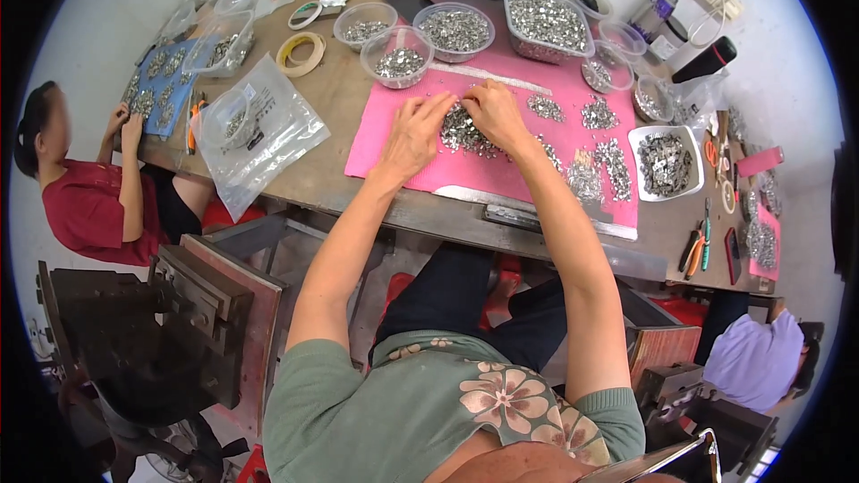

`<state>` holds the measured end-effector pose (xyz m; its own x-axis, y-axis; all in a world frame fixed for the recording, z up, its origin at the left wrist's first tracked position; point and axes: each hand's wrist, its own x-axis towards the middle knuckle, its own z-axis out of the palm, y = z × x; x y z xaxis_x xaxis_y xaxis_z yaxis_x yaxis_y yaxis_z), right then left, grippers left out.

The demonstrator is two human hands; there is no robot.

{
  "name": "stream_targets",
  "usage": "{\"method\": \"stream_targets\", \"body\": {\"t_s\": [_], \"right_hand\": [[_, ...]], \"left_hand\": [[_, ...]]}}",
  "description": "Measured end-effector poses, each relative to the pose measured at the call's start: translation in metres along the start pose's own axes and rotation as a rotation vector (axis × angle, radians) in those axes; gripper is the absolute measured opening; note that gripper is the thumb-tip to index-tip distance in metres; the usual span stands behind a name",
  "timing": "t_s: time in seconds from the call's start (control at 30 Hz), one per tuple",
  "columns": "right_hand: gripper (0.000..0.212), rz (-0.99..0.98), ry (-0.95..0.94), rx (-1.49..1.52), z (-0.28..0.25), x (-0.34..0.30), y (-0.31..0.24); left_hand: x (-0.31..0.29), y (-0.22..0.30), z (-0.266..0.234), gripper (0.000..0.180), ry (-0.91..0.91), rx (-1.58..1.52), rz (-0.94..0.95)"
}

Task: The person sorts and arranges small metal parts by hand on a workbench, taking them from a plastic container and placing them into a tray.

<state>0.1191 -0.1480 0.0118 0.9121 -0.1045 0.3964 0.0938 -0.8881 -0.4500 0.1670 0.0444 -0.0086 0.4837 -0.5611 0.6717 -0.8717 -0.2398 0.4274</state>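
Observation:
A heap of small silver metal pieces (467, 136) lies on a pink mat (376, 139) in front of me. My left hand (414, 137) rests at the heap's left edge, fingers bent together toward the pieces. From the right, my right hand (497, 114) reaches over the same heap, thumb and fingers pinched close to the left fingertips. Whatever the fingers hold is too small to make out. Smaller piles of pieces (599, 114) are spread on the mat's right side, including a long pile (614, 170) nearer its edge.
Behind the mat stand round clear tubs (397, 55) and a square tub (548, 22) full of pieces. A white bowl (666, 163) is at the right. Left are a plastic bag (259, 130) and tape roll (301, 55). Co-workers sit at the left (94, 188) and right (756, 362).

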Motion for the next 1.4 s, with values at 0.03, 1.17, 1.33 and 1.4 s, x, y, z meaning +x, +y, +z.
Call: {"method": "stream_targets", "body": {"t_s": [0.03,1.17,1.33,1.4], "right_hand": [[0.016,0.006,-0.024,-0.03,0.004,0.002,0.0],[0.011,0.126,0.034,0.116,-0.084,-0.149,-0.017],[0.013,0.128,-0.005,0.115,-0.078,-0.147,-0.012],[0.013,0.14,-0.016,0.112,-0.077,-0.145,-0.012]], "left_hand": [[0.0,0.0,-0.001,0.038,-0.053,0.064,0.051],[-0.012,0.075,0.035,0.007,-0.276,-0.451,-0.024],[-0.01,0.08,0.022,0.011,-0.315,-0.56,-0.143],[-0.014,0.076,0.014,0.012,-0.272,-0.573,-0.224]]}}
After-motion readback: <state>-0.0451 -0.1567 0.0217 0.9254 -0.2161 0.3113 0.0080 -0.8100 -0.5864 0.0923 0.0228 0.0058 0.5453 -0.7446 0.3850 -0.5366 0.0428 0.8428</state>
